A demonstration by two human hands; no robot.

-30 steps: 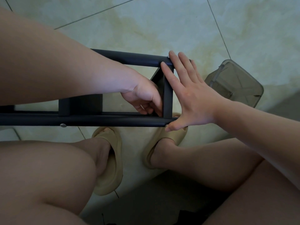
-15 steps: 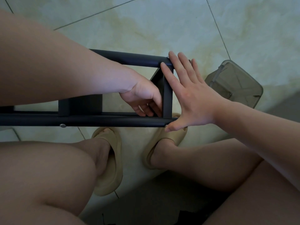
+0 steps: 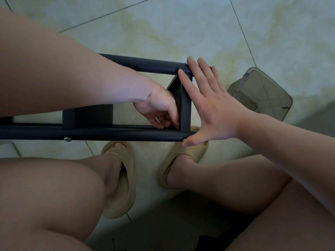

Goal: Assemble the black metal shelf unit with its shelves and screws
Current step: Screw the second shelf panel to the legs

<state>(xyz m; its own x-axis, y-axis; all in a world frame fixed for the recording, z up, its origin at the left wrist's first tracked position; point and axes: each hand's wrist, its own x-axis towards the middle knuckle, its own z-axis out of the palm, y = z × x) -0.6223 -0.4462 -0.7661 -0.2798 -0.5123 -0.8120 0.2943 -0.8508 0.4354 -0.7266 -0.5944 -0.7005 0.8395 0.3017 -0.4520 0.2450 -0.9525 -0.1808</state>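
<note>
The shelf frame [image 3: 117, 134] lies across the floor [image 3: 181, 33], with sandals [image 3: 125, 178] at its six o'clock and a plastic box [image 3: 261, 95] at three o'clock.

One head-worn view looks steeply down, close over the knees, at the floor [image 3: 181, 29].

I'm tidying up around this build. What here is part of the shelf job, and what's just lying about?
Job: black shelf frame, screw head, left hand at its corner, right hand flat against its end.
Lying about: translucent box, worn slippers.
</note>
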